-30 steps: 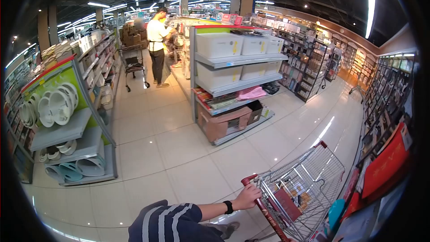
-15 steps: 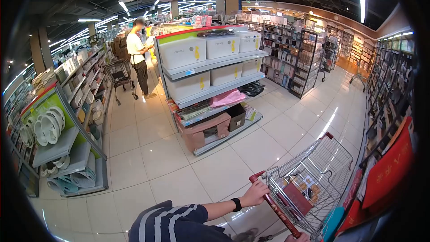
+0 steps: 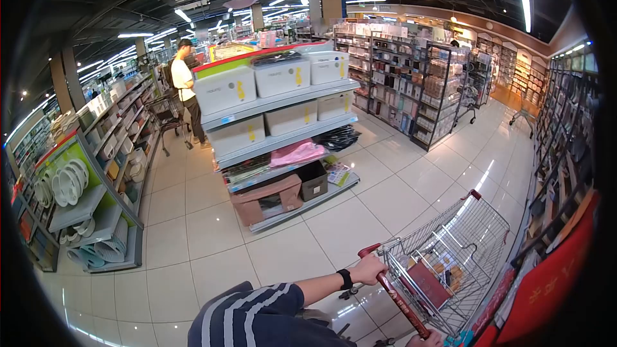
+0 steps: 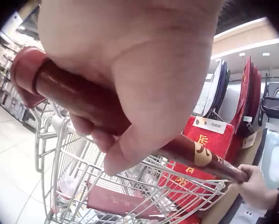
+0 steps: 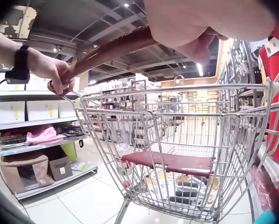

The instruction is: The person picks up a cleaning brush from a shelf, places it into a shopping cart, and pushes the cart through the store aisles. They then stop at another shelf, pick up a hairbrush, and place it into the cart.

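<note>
My left hand [image 3: 368,270] grips the dark red handle [image 3: 403,305] of a wire shopping cart [image 3: 450,244] near its left end; a black band is round the wrist. Close up in the left wrist view, the thumb and fingers of the left hand [image 4: 125,79] wrap the handle [image 4: 74,93]. My right hand [image 3: 425,339] is curled round the handle's other end, partly cut off by the head view's lower edge. In the right wrist view the cart [image 5: 176,121] holds a dark red flap [image 5: 167,162] and several packaged items [image 5: 190,189] low down.
A shelf end with white bins [image 3: 225,90] stands ahead to the left, a slipper rack [image 3: 103,199] farther left. Behind the bins stands a person [image 3: 182,77] beside another cart [image 3: 167,115]. Tall shelves and red goods [image 3: 546,289] line the right side; tiled floor [image 3: 334,231] lies between.
The bin shelf and the person have shifted left in the head view. My right hand has come into view on the handle, while my left hand keeps its grip.
</note>
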### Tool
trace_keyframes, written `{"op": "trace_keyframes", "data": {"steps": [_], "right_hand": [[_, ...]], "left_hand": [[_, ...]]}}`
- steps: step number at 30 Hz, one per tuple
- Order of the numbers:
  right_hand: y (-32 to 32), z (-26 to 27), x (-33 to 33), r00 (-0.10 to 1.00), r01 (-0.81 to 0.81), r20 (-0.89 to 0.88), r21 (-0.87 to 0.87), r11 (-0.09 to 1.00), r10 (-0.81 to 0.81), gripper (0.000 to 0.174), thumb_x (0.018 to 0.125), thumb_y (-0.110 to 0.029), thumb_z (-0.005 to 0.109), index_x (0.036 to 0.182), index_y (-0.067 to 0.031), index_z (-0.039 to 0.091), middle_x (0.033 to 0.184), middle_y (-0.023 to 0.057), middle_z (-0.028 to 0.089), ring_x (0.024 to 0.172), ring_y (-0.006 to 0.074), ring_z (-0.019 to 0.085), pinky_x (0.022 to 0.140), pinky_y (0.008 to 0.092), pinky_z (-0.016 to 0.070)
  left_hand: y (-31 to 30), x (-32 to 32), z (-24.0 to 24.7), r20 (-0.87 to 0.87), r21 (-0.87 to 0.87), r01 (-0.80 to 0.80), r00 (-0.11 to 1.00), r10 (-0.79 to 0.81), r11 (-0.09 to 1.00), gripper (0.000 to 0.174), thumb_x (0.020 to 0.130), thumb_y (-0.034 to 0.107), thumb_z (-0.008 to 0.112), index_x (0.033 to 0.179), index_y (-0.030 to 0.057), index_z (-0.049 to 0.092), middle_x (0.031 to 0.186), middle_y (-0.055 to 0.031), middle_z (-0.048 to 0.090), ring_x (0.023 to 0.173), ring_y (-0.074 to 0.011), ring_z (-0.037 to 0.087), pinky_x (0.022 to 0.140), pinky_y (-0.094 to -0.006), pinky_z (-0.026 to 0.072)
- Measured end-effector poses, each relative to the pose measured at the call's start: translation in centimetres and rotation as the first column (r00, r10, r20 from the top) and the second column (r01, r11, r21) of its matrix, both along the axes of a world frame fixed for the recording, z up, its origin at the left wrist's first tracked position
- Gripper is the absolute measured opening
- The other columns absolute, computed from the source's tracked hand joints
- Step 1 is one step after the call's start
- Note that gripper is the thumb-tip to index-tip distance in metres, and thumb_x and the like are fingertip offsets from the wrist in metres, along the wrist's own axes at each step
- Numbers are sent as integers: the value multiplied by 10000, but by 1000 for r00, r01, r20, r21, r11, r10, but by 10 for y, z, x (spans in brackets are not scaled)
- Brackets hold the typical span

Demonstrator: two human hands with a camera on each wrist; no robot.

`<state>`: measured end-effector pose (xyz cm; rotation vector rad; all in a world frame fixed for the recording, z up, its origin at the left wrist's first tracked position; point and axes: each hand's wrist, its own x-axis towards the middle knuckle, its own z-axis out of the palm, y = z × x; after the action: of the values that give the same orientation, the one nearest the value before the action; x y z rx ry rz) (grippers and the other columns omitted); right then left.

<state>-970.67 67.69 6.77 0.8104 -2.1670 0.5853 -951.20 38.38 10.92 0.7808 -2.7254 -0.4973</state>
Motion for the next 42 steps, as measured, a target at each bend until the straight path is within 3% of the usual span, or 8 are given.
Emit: {"op": "trace_keyframes", "data": {"steps": [8,9,10,18,19,24,35,42], "right_hand": [[-88,-8,-161,1000,12,4,20,1000,-12,63,711,-242,675,737,-185,679,762,47,624,801,304,583,834,475,412],[-102,-9,-177,999,28,26,22,999,-29,71,712,-243,670,749,-185,687,774,51,633,819,302,587,847,473,411],[-121,-11,-191,987,-29,153,-86,996,42,146,626,-102,633,749,-104,554,817,109,544,901,346,522,1004,491,335],[-218,-3,-350,958,36,282,55,998,-50,159,620,-74,656,772,-100,616,834,88,576,968,341,533,1048,498,303],[-227,1,-373,921,20,385,109,994,-61,164,613,-58,664,766,-101,623,836,94,593,981,344,529,1047,498,303],[-292,12,-470,908,52,394,227,973,-141,175,569,-90,701,731,-141,660,820,64,631,934,293,549,1020,465,314],[-424,4,-681,900,47,420,165,985,-113,130,582,-130,717,697,-130,658,786,63,634,892,301,551,1012,455,314],[-502,1,-824,909,-17,415,122,992,-36,130,612,-148,711,732,-122,670,778,62,650,883,290,553,968,453,334]], "left_hand": [[-95,-159,-8,52,33,47,997,-49,998,227,640,158,684,867,137,691,701,-106,659,709,-333,664,640,-476,478],[-109,-178,-6,45,36,58,997,-60,998,212,636,148,676,846,122,690,695,-125,660,694,-339,670,622,-477,492],[-123,-198,-2,117,33,68,991,-71,997,228,654,157,672,876,115,701,699,-129,664,706,-340,673,629,-475,495],[-238,-367,-6,303,74,186,932,-200,980,361,700,238,673,1052,172,719,782,-114,711,761,-311,702,646,-466,516],[-252,-389,1,327,77,201,920,-215,977,369,699,245,675,1059,177,718,782,-110,711,760,-311,702,644,-469,516],[-319,-484,-11,197,23,228,953,-228,973,168,704,275,664,791,145,727,700,-124,681,680,-339,678,604,-473,517],[-442,-697,-5,251,-12,148,958,-140,989,193,702,242,660,846,150,751,748,-117,703,724,-320,694,659,-463,527],[-515,-833,-5,172,-46,77,983,-68,996,171,683,241,682,827,194,760,727,-81,705,717,-286,696,691,-438,523]]}}
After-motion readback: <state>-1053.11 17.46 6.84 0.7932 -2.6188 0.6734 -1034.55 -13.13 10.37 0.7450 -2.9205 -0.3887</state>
